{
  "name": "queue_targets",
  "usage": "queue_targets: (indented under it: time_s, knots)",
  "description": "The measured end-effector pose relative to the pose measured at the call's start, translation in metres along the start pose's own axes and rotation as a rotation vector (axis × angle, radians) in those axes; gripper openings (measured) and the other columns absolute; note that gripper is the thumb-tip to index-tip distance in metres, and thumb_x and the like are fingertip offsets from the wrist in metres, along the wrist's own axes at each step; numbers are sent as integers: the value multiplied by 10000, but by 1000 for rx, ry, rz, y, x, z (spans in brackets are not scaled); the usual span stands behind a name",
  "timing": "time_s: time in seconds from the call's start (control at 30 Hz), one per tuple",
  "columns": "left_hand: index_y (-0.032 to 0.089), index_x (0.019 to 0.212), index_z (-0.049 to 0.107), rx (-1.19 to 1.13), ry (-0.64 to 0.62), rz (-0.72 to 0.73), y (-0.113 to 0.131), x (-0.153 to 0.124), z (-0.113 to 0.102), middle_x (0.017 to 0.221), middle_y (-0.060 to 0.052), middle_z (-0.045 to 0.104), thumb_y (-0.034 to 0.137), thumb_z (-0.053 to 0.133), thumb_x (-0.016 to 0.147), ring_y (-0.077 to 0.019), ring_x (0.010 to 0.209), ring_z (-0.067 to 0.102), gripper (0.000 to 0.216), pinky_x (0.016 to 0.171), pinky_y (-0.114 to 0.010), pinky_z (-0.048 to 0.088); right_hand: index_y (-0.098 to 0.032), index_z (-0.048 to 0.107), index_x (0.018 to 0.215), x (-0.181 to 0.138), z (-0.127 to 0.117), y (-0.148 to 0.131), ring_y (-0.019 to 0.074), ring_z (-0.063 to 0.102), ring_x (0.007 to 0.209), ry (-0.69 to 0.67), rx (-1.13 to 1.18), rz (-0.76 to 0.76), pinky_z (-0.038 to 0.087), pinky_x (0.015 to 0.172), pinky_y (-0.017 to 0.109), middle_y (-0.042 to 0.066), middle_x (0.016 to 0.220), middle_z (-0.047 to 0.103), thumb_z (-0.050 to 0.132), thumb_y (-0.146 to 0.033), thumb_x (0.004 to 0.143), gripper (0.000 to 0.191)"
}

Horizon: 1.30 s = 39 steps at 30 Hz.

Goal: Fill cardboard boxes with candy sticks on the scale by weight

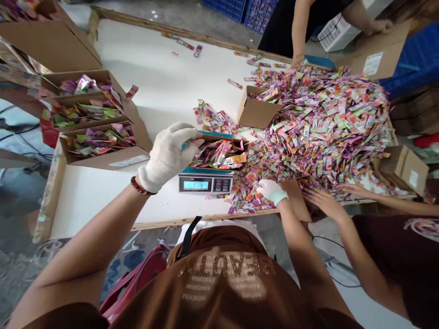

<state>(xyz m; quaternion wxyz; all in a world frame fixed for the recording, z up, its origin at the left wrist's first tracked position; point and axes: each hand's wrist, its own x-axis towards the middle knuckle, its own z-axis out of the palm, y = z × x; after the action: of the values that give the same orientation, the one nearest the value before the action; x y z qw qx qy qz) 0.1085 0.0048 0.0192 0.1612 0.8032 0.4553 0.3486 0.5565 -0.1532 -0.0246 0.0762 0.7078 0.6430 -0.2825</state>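
My left hand [173, 153], in a white knit glove, curls its fingers and thumb over the left rim of an open cardboard box [246, 153]. Small colourful stick packets [222, 153] fill that box, which rests on a digital scale [206, 183] with a lit display. My right hand [272, 191], also gloved, is right of the scale at the near edge of a packet heap [308, 119]. Its fingers are bent together around a small packet [256, 184]; their undersides are hidden.
A carton [128, 157] with several packet-filled compartments stands left. Beyond the scale is a smaller box [257, 112]. A co-worker's hands [322, 203] are close to my right arm; another person's arm [298, 36] reaches in from the far side. A wooden rim [206, 220] edges the table.
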Motion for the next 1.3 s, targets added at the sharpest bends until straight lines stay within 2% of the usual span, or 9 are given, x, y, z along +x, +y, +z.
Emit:
queue_targets:
  time_s: [0.17, 0.27, 0.4, 0.6, 0.73, 0.87, 1.1, 1.2, 1.3]
  knots:
    - [167, 872, 726, -66, -48, 42, 1, 1, 5, 893, -62, 696, 339, 568, 1000, -171, 775, 631, 266, 712, -309, 463, -145, 655, 861, 42, 0, -58, 170, 547, 783, -83, -84, 60, 394, 723, 289, 82, 858, 654, 641, -256, 900, 119]
    - [150, 863, 708, -142, -77, 44, 9, -1, 4, 866, -66, 678, 386, 566, 1013, -172, 767, 613, 314, 716, -313, 451, -171, 604, 816, 29, -33, -86, 168, 535, 787, -2, -74, -118, 362, 729, 295, 41, 829, 607, 593, -248, 926, 134]
    - [121, 1148, 667, -405, -215, 62, 35, -4, 8, 876, -56, 689, 528, 697, 922, -150, 673, 592, 466, 631, -286, 454, -176, 664, 913, 10, -73, -145, 186, 572, 855, 160, -117, -364, 378, 759, 308, 48, 908, 619, 561, -270, 971, 151]
    - [159, 914, 709, -345, -74, 102, 43, -2, 20, 885, -47, 735, 219, 583, 976, -158, 806, 669, 152, 759, -275, 498, -165, 735, 1074, 28, -83, -212, 220, 641, 960, 246, -167, -461, 449, 803, 336, 87, 1065, 697, 540, -237, 989, 225]
    - [151, 912, 722, -248, -37, -95, 9, -6, 16, 801, -35, 711, 259, 615, 949, -157, 709, 630, 156, 711, -290, 487, -183, 763, 1003, 26, -89, -201, 206, 665, 922, 408, -64, -507, 476, 838, 345, 55, 1006, 730, 528, -222, 994, 238]
    - [173, 1204, 700, 43, -56, -145, -11, -19, 1, 1183, -108, 718, 370, 674, 921, -237, 962, 686, 346, 786, -343, 524, -196, 758, 965, 13, -88, -174, 190, 680, 914, 455, 26, -499, 498, 849, 333, 30, 987, 738, 578, -221, 973, 181]
    - [171, 950, 701, 87, 83, -99, -19, -39, -37, 1091, -64, 738, 354, 590, 1012, -176, 961, 663, 224, 828, -321, 522, -206, 767, 906, 9, -43, -116, 238, 706, 982, 143, 14, -267, 527, 925, 395, 52, 1015, 755, 555, -220, 963, 220]
    - [154, 935, 711, 50, 72, -58, -18, -37, -41, 1034, -69, 743, 327, 594, 1013, -168, 908, 657, 223, 800, -316, 517, -211, 778, 1122, 10, -29, -104, 308, 694, 1101, -30, -78, -100, 537, 965, 456, 104, 1223, 721, 638, -280, 934, 245]
    - [159, 975, 724, -19, 38, -24, -11, -28, -35, 1045, -75, 738, 331, 594, 1010, -171, 911, 672, 219, 802, -313, 522, -214, 643, 1418, 14, -30, -115, 338, 658, 1190, 71, -74, -107, 543, 988, 479, 139, 1441, 599, 687, -357, 922, 518]
